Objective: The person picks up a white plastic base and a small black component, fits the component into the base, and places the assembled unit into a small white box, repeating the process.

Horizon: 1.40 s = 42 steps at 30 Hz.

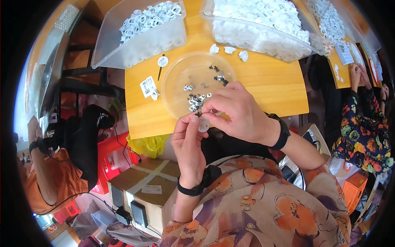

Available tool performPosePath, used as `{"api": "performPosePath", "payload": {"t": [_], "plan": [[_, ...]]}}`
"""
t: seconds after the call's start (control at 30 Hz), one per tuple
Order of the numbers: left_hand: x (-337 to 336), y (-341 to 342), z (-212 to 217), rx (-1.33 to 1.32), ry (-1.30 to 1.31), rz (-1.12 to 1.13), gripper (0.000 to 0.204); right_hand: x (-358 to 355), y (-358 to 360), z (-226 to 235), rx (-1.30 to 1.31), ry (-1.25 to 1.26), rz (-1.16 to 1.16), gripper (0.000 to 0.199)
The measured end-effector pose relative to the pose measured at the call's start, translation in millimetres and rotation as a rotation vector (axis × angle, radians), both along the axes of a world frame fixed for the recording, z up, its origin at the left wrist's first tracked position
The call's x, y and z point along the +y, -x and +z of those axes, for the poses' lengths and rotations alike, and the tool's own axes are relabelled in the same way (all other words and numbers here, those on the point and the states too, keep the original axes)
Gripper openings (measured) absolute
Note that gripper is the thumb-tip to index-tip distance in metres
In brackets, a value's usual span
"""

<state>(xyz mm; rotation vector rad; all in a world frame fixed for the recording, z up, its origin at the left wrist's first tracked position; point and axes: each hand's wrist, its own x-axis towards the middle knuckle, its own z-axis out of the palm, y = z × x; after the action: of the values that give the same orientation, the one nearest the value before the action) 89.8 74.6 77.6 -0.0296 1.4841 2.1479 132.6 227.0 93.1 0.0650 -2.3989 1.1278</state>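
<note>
While L fingers (192, 124) around white pc (203, 125), R fingers (220, 122) narrow, dish (169, 88) w/ silver bits (196, 101), bins (112, 47) w/ white pcs (151, 19)

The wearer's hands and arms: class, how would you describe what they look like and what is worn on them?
The left hand and right hand wear no gloves. Each wrist has a black band; the left band and right band look alike in colour. The beige sleeves, with orange and purple patterning, leave the forearms bare.
</note>
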Motion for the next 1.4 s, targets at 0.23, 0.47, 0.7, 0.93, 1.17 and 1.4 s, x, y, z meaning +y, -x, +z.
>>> {"api": "performPosePath", "payload": {"t": [0.23,0.47,0.7,0.93,1.17,1.4], "plan": [[-4.8,0.3,-0.2,-0.024,-0.009,-0.014,0.011,-5.2,1.1,-4.3,0.204,-0.364,-0.039,0.010],[-6.2,-3.4,-1.0,0.011,0.061,-0.024,0.010,-6.5,0.3,-5.9,0.212,-0.418,0.022,0.010],[-7.9,-2.9,3.3,-0.115,-0.168,-0.079,0.022,-3.4,-4.0,-1.4,0.142,-0.134,0.005,0.010],[-5.2,-2.0,5.5,-0.271,-0.298,-0.107,0.038,-8.2,-15.4,4.6,-0.042,0.147,-0.053,0.011],[-8.3,-2.5,0.6,-0.259,-0.355,-0.126,0.039,-7.5,-17.9,8.9,-0.100,0.213,-0.108,0.009],[-7.7,-4.6,-5.5,-0.188,-0.325,-0.126,0.029,-16.4,-16.1,1.1,-0.055,0.255,-0.111,0.010]]}}
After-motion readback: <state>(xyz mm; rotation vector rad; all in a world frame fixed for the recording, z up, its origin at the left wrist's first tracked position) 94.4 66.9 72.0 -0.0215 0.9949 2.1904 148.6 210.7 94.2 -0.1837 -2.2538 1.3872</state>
